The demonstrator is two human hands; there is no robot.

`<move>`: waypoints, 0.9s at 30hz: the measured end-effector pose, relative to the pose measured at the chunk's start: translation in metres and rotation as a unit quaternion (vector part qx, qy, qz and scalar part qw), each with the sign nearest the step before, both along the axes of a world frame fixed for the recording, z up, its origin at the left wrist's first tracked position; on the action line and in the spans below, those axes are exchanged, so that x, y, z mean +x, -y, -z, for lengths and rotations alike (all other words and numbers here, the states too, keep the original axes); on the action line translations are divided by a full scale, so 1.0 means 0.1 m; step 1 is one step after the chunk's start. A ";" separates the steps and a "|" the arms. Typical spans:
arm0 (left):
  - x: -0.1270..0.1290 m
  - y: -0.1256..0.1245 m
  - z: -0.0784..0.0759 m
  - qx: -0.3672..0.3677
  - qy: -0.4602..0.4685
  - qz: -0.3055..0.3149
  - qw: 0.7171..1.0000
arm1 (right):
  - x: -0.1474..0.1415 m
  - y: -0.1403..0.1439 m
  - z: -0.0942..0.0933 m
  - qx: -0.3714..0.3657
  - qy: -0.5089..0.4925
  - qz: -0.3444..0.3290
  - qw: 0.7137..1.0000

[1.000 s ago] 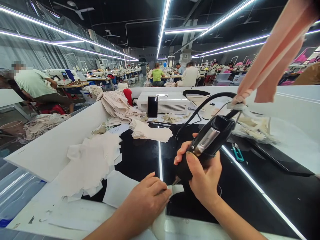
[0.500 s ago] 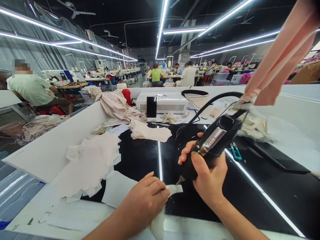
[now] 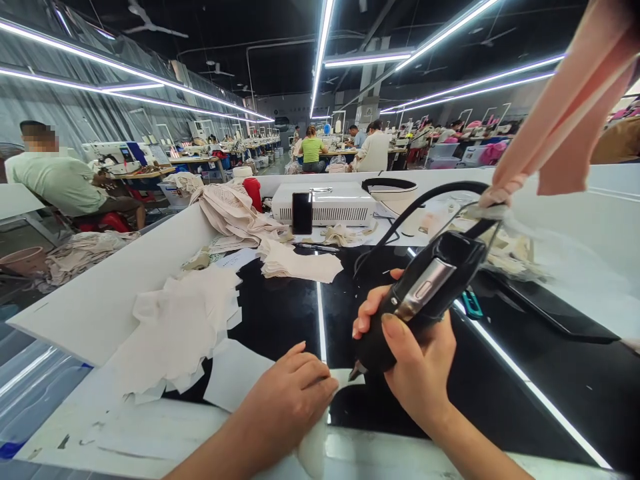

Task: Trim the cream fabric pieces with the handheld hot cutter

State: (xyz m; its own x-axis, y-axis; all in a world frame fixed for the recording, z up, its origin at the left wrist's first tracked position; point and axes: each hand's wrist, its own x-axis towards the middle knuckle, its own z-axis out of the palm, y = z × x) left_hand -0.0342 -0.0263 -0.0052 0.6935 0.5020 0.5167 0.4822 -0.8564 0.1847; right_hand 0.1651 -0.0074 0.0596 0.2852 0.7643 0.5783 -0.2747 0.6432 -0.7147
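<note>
Since the earlier frame the tool [image 3: 417, 300] has been lowered slightly, its tip brought nearer the strip [image 3: 345, 379]. The tool is grasped in the right hand [image 3: 417, 363], long axis tilted, tip pointing down-left, cord end up-right. The strip is pressed flat on the black surface [image 3: 280, 313] under the clenched left hand [image 3: 287, 400]. Cut pieces [image 3: 175, 333] lie to the left, a white box [image 3: 327, 203] behind.

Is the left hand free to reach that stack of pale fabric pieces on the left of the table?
Probably yes. The left hand presses a small white strip but grips nothing bulky, and the fabric stack lies close beside it with only bare black tabletop between.
</note>
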 end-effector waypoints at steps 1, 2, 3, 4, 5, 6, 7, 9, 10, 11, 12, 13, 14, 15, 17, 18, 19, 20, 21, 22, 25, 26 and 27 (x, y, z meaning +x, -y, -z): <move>0.00 0.00 0.00 -0.001 0.000 0.000 1.000 | -0.01 0.00 0.01 0.000 0.002 -0.002 1.000; 0.00 0.00 0.01 -0.003 0.000 0.001 1.000 | -0.02 0.01 0.02 0.001 0.003 -0.002 1.000; 0.00 0.00 0.01 -0.004 0.000 0.001 1.000 | -0.03 0.01 0.02 0.001 0.006 -0.001 1.000; 0.00 0.00 0.01 -0.005 -0.001 0.002 1.000 | -0.03 0.01 0.03 0.001 0.010 0.001 1.000; 0.00 0.01 0.01 -0.005 -0.001 0.002 1.000 | -0.04 0.01 0.03 0.001 0.014 0.003 1.000; 0.00 0.01 0.01 -0.005 -0.002 0.002 1.000 | -0.04 0.01 0.03 0.001 0.018 0.004 1.000; -0.01 0.01 0.01 -0.004 -0.003 0.001 1.000 | -0.04 0.01 0.03 -0.001 0.022 0.004 1.000; -0.01 0.01 0.00 -0.004 -0.003 0.000 1.000 | -0.02 0.02 0.02 -0.002 0.026 0.003 1.000; -0.01 0.01 -0.01 -0.005 -0.004 0.000 1.000 | -0.01 0.03 0.01 -0.004 0.024 0.005 1.000; -0.01 0.01 -0.01 -0.006 -0.005 0.001 1.000 | 0.01 0.03 0.01 -0.005 0.019 0.008 1.000; -0.01 0.01 -0.02 -0.008 -0.006 0.002 1.000 | 0.03 0.04 0.01 -0.007 0.013 0.013 1.000; -0.01 0.01 -0.02 -0.009 -0.005 0.003 1.000 | 0.05 0.04 0.01 -0.007 0.007 0.017 1.000; 0.00 0.01 -0.02 -0.010 -0.004 0.004 1.000 | 0.07 0.04 0.01 -0.008 0.002 0.020 1.000; 0.00 0.01 -0.03 -0.010 -0.004 0.005 1.000 | 0.08 0.04 0.02 -0.008 0.001 0.022 1.000; 0.00 0.00 -0.04 -0.008 -0.004 0.004 1.000 | 0.10 0.03 0.04 -0.009 0.004 0.021 1.000; 0.00 0.00 -0.04 -0.007 -0.005 0.003 1.000 | 0.11 0.03 0.05 -0.010 0.006 0.021 1.000; 0.00 0.00 -0.05 -0.004 -0.006 0.003 1.000 | 0.11 0.03 0.06 -0.010 0.009 0.021 1.000; 0.00 0.00 -0.05 0.001 -0.006 0.003 1.000 | 0.11 0.03 0.06 -0.010 0.011 0.022 1.000; 0.00 0.01 -0.05 0.008 -0.005 0.002 1.000 | 0.11 0.03 0.07 -0.009 0.014 0.024 1.000; 0.00 0.01 -0.05 0.016 -0.005 -0.001 1.000 | 0.10 0.03 0.07 -0.008 0.018 0.026 0.999; 0.00 0.05 -0.05 0.042 -0.005 -0.003 0.999 | 0.09 0.05 0.06 -0.004 0.030 0.033 0.999; 0.00 0.06 -0.04 0.043 -0.006 -0.005 0.999 | 0.08 0.06 0.06 -0.004 0.033 0.037 0.999; 0.00 0.08 -0.04 0.039 -0.006 -0.010 0.999 | 0.08 0.07 0.06 -0.004 0.034 0.042 0.999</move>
